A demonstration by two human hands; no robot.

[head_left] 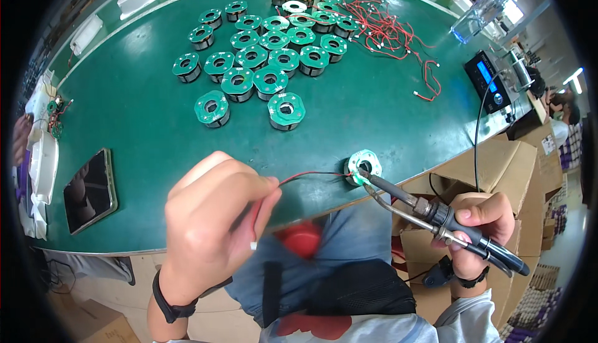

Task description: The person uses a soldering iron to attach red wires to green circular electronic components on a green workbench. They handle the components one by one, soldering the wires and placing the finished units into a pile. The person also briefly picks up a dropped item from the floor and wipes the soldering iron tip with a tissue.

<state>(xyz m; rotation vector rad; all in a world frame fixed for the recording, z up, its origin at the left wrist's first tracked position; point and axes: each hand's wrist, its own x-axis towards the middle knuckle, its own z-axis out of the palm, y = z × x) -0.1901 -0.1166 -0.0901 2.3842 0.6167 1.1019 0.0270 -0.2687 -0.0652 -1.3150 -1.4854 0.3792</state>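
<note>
R grip [479,221] on soldering iron [430,209], coil stacks [268,62] behind

A cluster of green-topped coils [268,50] fills the bench's far middle, red wires [386,28] lie toward its far right corner, and a phone [90,190] rests by its left edge.

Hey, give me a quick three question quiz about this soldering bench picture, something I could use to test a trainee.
1. True or false: the soldering iron is in the left hand.
2. What do the left hand's fingers pinch? A) red wire B) phone C) plastic jug
3. Where does the iron's tip meet the work?

Key
1. False: the right hand holds it.
2. A
3. On the round coil part at the green table's near edge.
</note>
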